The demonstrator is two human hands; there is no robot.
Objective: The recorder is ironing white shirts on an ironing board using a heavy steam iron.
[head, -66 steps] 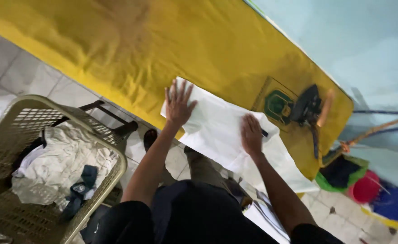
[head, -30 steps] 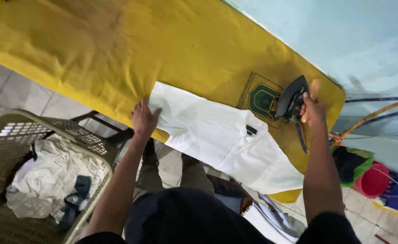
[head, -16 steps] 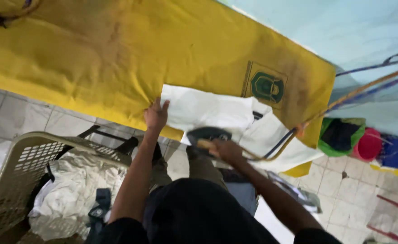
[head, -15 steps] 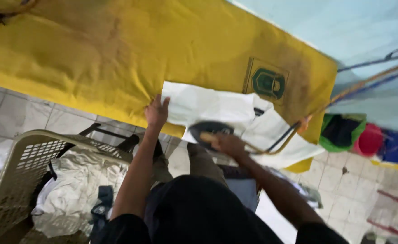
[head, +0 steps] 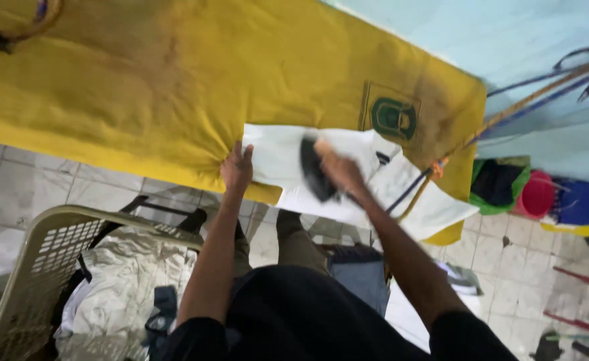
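Home laundry corner: padded ironing table (head: 141,80), laundry basket (head: 34,267), tiled floor (head: 40,180).

Yellow cover (head: 174,87) is matt cloth, creased and stained brownish. White garment (head: 274,157) is smooth thin cloth; iron (head: 313,170) looks dark, blurred, finish unclear. Laundry basket (head: 37,267) is beige perforated plastic; floor (head: 542,254) is glossy tile.

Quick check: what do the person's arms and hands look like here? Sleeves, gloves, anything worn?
Both arms are bare from the upper arm down, with short black sleeves showing at the bottom of the frame. The left hand has no glove, and no ring or watch is visible. The right hand is motion-blurred; it looks ungloved too, but finer detail can't be told. No wristbands or markings show on either forearm.
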